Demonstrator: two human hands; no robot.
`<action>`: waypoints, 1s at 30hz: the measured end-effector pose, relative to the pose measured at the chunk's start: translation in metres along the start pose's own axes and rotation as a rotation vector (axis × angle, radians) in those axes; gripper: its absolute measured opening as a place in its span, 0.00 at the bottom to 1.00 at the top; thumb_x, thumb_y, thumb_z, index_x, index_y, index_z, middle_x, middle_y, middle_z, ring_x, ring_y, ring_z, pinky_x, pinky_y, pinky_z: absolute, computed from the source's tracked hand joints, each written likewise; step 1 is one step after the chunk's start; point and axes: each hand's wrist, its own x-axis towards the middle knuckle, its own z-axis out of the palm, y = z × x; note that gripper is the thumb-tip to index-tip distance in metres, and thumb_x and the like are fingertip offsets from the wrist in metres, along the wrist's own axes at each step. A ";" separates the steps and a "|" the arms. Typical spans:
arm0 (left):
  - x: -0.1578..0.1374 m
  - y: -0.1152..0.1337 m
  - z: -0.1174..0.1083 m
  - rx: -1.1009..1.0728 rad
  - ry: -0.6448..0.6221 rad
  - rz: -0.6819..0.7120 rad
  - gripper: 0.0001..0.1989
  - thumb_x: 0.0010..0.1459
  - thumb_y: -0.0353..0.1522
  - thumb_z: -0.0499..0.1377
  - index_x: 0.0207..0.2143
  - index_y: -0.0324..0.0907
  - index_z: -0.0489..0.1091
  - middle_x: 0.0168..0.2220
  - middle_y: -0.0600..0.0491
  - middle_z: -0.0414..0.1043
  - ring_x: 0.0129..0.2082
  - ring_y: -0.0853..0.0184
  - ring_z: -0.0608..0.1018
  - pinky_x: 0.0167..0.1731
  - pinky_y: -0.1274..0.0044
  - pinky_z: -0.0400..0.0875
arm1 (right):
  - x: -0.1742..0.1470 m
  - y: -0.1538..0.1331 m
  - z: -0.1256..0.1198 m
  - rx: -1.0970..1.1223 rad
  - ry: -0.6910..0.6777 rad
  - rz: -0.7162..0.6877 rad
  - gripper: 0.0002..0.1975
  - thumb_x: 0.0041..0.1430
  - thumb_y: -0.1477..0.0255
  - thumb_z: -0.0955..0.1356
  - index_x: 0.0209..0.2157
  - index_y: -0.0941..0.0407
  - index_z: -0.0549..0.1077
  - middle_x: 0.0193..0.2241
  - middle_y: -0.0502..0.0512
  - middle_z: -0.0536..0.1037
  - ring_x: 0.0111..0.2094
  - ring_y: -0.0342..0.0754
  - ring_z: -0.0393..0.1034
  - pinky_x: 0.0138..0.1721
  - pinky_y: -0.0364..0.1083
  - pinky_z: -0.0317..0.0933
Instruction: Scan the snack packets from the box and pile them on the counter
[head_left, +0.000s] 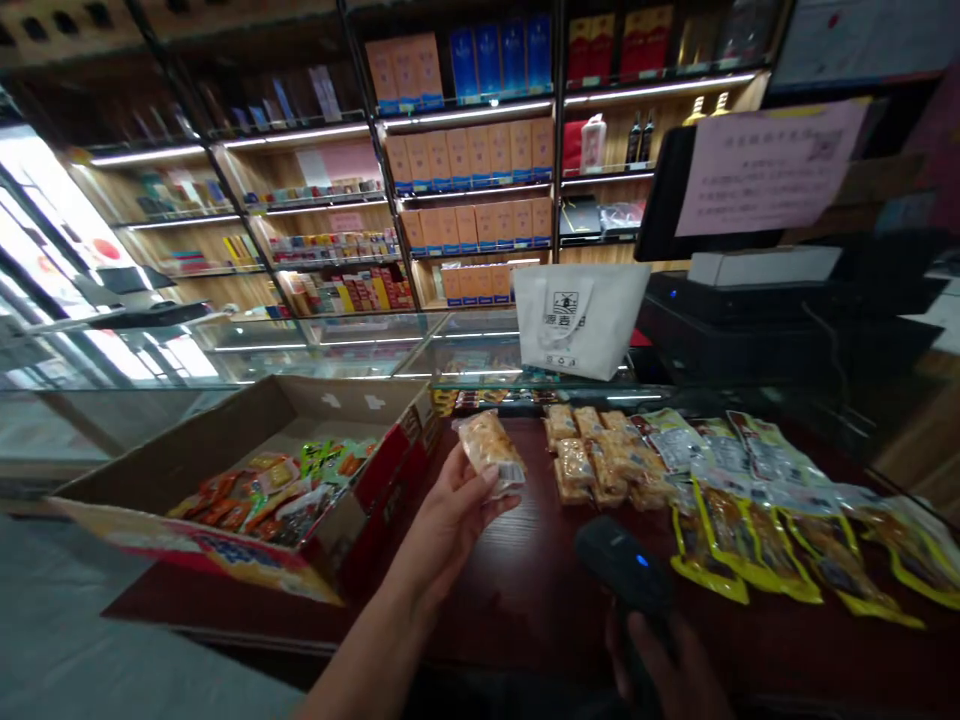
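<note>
In the head view, my left hand [469,490] grips a clear-wrapped pastry-like snack [489,448] above the dark red counter, its barcode label toward the lower right. Lower down, my right hand [660,640] is closed round the handle of a black barcode scanner [619,560], which has a lit blue light. The scanner's head is to the right of and below the snack, apart from it. Just right of the snack sit stacked wrapped snacks [577,460] of similar look. Yellow-edged vacuum food packs [757,540] lie further right.
An open cardboard box [375,500] holding small snack packets [255,500] stands on the left. Behind the counter [517,560] are a white paper bag [577,330], a glass display case [352,345] and a monitor [667,190] bearing a pink paper sheet. Lit shelves line the back.
</note>
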 end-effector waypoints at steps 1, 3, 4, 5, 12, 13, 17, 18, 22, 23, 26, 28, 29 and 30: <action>0.000 -0.006 0.005 0.009 0.012 0.016 0.30 0.49 0.35 0.70 0.55 0.50 0.68 0.48 0.50 0.76 0.43 0.62 0.79 0.44 0.72 0.74 | -0.001 -0.004 -0.002 0.024 0.016 0.002 0.31 0.54 0.37 0.65 0.24 0.52 0.75 0.14 0.52 0.72 0.17 0.50 0.67 0.23 0.47 0.65; -0.001 -0.019 0.013 0.033 0.028 0.043 0.33 0.49 0.34 0.69 0.58 0.51 0.65 0.49 0.50 0.76 0.44 0.62 0.79 0.40 0.75 0.74 | -0.005 -0.013 -0.006 0.097 0.055 0.010 0.31 0.52 0.38 0.67 0.25 0.53 0.76 0.15 0.52 0.73 0.19 0.48 0.67 0.24 0.46 0.64; -0.001 -0.025 0.015 0.047 0.031 0.049 0.33 0.49 0.34 0.69 0.58 0.50 0.64 0.48 0.50 0.76 0.43 0.62 0.79 0.37 0.77 0.73 | -0.007 -0.019 -0.009 0.136 0.076 0.009 0.30 0.51 0.39 0.69 0.25 0.54 0.76 0.16 0.52 0.74 0.19 0.47 0.67 0.25 0.45 0.63; -0.001 -0.030 0.017 0.058 0.035 0.052 0.33 0.49 0.34 0.69 0.57 0.49 0.64 0.47 0.50 0.77 0.42 0.63 0.79 0.34 0.79 0.72 | -0.010 -0.025 -0.011 0.171 0.095 0.000 0.29 0.51 0.40 0.70 0.26 0.54 0.76 0.17 0.51 0.73 0.20 0.46 0.66 0.25 0.45 0.62; -0.002 -0.048 0.029 0.041 0.044 0.008 0.33 0.52 0.36 0.70 0.58 0.48 0.62 0.49 0.49 0.76 0.45 0.59 0.80 0.38 0.73 0.78 | -0.022 -0.054 -0.028 0.184 0.123 -0.070 0.28 0.55 0.41 0.68 0.26 0.54 0.74 0.16 0.50 0.72 0.20 0.45 0.65 0.27 0.45 0.60; -0.003 -0.048 0.031 0.018 0.032 -0.002 0.31 0.54 0.37 0.69 0.58 0.47 0.63 0.50 0.48 0.76 0.46 0.58 0.80 0.40 0.70 0.79 | -0.023 -0.056 -0.030 0.169 0.118 -0.067 0.29 0.55 0.41 0.68 0.25 0.55 0.74 0.16 0.50 0.72 0.20 0.45 0.65 0.27 0.45 0.59; -0.003 -0.053 0.038 -0.072 -0.004 -0.026 0.25 0.57 0.39 0.67 0.55 0.44 0.68 0.55 0.46 0.74 0.53 0.55 0.78 0.45 0.65 0.79 | -0.028 -0.056 -0.034 0.147 0.083 -0.030 0.29 0.55 0.41 0.68 0.28 0.56 0.75 0.17 0.49 0.72 0.21 0.45 0.65 0.28 0.45 0.58; -0.003 -0.055 0.039 -0.077 -0.005 -0.020 0.24 0.57 0.39 0.67 0.54 0.44 0.69 0.55 0.45 0.74 0.54 0.54 0.77 0.47 0.65 0.78 | -0.029 -0.055 -0.035 0.142 0.073 -0.034 0.29 0.55 0.42 0.68 0.29 0.56 0.75 0.17 0.49 0.71 0.21 0.45 0.65 0.28 0.45 0.58; 0.001 -0.063 0.041 -0.046 0.037 0.065 0.22 0.52 0.40 0.71 0.47 0.41 0.72 0.51 0.46 0.77 0.52 0.55 0.78 0.51 0.68 0.76 | -0.031 -0.051 -0.034 0.084 0.033 -0.081 0.28 0.59 0.43 0.67 0.31 0.57 0.75 0.18 0.48 0.70 0.20 0.45 0.64 0.26 0.45 0.57; 0.001 -0.064 0.042 -0.040 0.054 0.087 0.23 0.51 0.40 0.72 0.45 0.41 0.72 0.49 0.46 0.78 0.51 0.56 0.79 0.50 0.68 0.76 | -0.031 -0.050 -0.034 0.063 0.037 -0.087 0.28 0.60 0.44 0.67 0.31 0.57 0.75 0.18 0.48 0.70 0.21 0.45 0.64 0.26 0.44 0.57; 0.003 -0.067 0.042 -0.034 0.095 0.131 0.25 0.47 0.38 0.74 0.45 0.43 0.70 0.47 0.48 0.79 0.49 0.57 0.80 0.48 0.68 0.77 | -0.032 -0.049 -0.035 0.036 0.040 -0.090 0.28 0.60 0.43 0.66 0.32 0.57 0.74 0.18 0.48 0.70 0.21 0.45 0.64 0.25 0.44 0.57; 0.004 -0.067 0.043 -0.036 0.112 0.146 0.26 0.46 0.37 0.74 0.44 0.43 0.68 0.45 0.50 0.80 0.47 0.59 0.81 0.46 0.69 0.77 | -0.032 -0.050 -0.037 0.018 0.035 -0.095 0.29 0.59 0.43 0.66 0.31 0.57 0.74 0.18 0.48 0.70 0.20 0.45 0.64 0.25 0.44 0.57; 0.004 -0.068 0.043 -0.038 0.120 0.153 0.26 0.45 0.37 0.75 0.44 0.43 0.68 0.43 0.50 0.80 0.46 0.60 0.81 0.45 0.70 0.77 | -0.033 -0.050 -0.037 0.002 0.028 -0.100 0.29 0.59 0.42 0.66 0.31 0.57 0.74 0.18 0.48 0.70 0.21 0.45 0.64 0.25 0.45 0.57; 0.005 -0.068 0.043 -0.040 0.125 0.157 0.27 0.45 0.38 0.75 0.44 0.43 0.68 0.43 0.51 0.80 0.45 0.61 0.81 0.45 0.71 0.77 | -0.033 -0.051 -0.038 -0.019 0.025 -0.109 0.29 0.59 0.42 0.66 0.32 0.56 0.74 0.18 0.48 0.71 0.21 0.45 0.65 0.25 0.45 0.57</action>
